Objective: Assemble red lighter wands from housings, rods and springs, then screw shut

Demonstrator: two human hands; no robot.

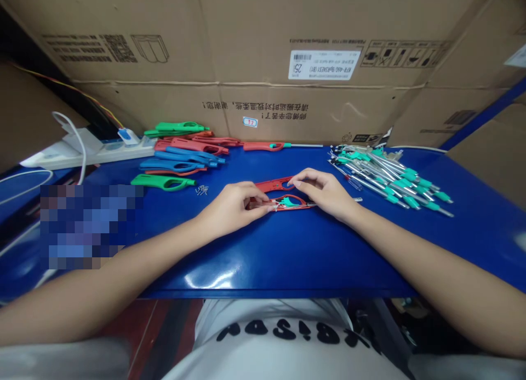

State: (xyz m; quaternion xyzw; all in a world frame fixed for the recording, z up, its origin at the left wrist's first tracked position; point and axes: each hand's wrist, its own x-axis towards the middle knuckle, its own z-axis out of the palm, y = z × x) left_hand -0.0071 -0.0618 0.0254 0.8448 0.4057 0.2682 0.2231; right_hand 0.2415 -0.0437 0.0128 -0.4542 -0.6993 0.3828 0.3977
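A red lighter shell half [302, 206] lies open side up on the blue table, with a green trigger [290, 201] and thin white wire inside it. A metal tube [356, 200] sticks out to its right, partly behind my right hand. My left hand [242, 202] is closed round the left end of this half, thumb and fingers pinching there. Just behind it rests a second red shell half [274, 184]. My right hand [322, 189] pinches the right end of that half near its trigger loop, thumb against fingers.
Green, red and blue lighter shells [181, 160] are heaped at the back left, beside small screws [201, 190]. Metal tubes with green triggers [392, 174] are piled on the right. A finished-looking red lighter [263, 146] lies before the cardboard wall [164, 103]. A power strip [102, 153] stands left.
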